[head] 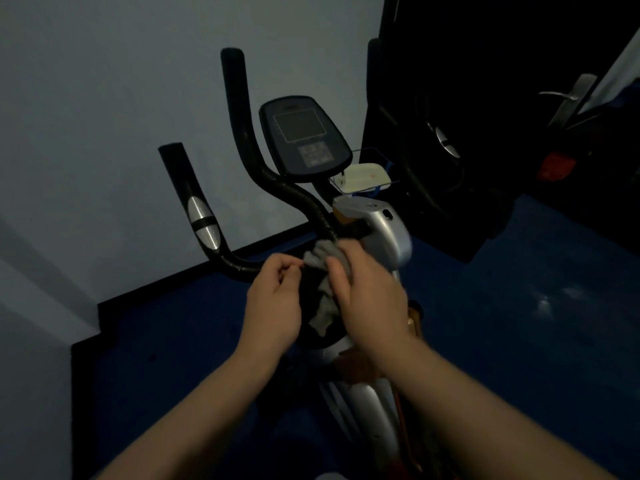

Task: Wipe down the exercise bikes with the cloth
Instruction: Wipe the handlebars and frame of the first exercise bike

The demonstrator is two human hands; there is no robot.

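Observation:
An exercise bike (384, 230) with a silver body, black handlebars (242, 133) and a dark console (304, 136) stands in front of me against a pale wall. My right hand (367, 289) grips a grey cloth (323, 289) bunched at the middle of the handlebars. The cloth hangs down over the bike's dark centre part. My left hand (273, 303) is just left of the cloth with curled fingers, its fingertips at the cloth's edge. Whether it pinches the cloth is unclear.
A second, dark machine (440, 140) stands to the right with a red part (557, 166). A wire basket holding a pale object (367, 176) sits behind the console. A door handle (571, 95) shows at far right. The floor (519, 306) is blue.

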